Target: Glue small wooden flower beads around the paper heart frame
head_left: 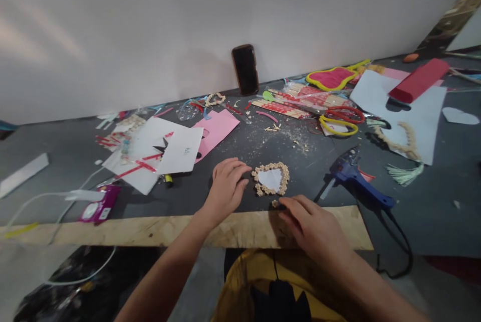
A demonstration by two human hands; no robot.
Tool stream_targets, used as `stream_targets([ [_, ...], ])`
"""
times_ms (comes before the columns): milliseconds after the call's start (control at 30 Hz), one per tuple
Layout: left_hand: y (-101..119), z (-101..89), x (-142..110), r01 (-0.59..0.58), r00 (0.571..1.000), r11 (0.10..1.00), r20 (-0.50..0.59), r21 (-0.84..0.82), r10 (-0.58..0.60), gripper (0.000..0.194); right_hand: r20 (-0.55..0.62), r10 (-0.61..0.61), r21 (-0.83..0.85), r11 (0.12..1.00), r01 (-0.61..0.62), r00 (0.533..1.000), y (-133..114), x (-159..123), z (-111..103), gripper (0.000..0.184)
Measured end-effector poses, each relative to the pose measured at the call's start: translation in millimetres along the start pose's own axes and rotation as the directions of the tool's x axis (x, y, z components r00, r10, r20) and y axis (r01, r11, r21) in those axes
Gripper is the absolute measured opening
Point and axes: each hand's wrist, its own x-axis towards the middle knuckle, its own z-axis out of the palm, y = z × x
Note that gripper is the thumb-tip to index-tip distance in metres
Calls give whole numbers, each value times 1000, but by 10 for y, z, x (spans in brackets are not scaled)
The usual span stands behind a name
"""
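Note:
A heart-shaped frame (285, 180) of small beige pieces lies on the dark table in front of me, with a white paper heart (270, 179) inside it. At its left edge is my left hand (228, 187), fingers apart and holding nothing; whether the fingertips touch the frame I cannot tell. Just below the frame, my right hand (313, 221) pinches a small beige flower-shaped piece (274, 203) between thumb and forefinger. A blue glue gun (355, 176) rests on its side to the right of that hand, its cord hanging over the table edge.
Red and yellow scissors (340, 120) and packs of chopsticks (281, 108) lie behind the frame. White sheets (180, 151) and pink paper (221, 129) are at left. A phone (246, 68) leans on the wall. A wooden strip (150, 230) lines the front edge.

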Motion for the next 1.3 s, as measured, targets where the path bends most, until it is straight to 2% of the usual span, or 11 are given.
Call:
stream_targets([
  [267,50,-13,-53,-9,999,1000,40,-6,9,23,34,-10,-141,990,14,999,-54,68,142,16],
  [433,60,-26,-38,-40,994,999,97,-13,42,22,9,-58,-113,992,58,998,-34,75,53,21],
  [500,46,-44,13,-52,992,999,117,-11,53,22,2,-103,-100,990,103,995,62,146,-77,23],
  [567,23,-60,100,-67,989,998,133,-14,69,23,-34,-110,-201,974,101,993,226,293,-228,22],
  [667,-20,-53,271,-60,985,998,159,-10,61,23,22,-97,-330,939,99,995,534,611,-393,20],
  [800,-74,21,420,-21,980,999,196,-26,26,25,133,55,-404,915,4,990,838,964,-404,19],
  [933,-116,108,382,-16,981,999,193,-51,26,27,188,87,-421,907,0,978,924,1077,-366,26],
  [1033,-124,138,323,-24,980,998,196,-63,36,29,165,3,-388,919,63,986,874,1106,-381,32],
  [1167,-118,127,301,-40,981,997,190,-64,52,32,184,-216,-175,953,249,959,718,1177,-309,27],
  [1300,-115,113,305,-27,982,997,185,-72,40,33,260,-246,-92,956,278,934,594,1231,-143,25],
])
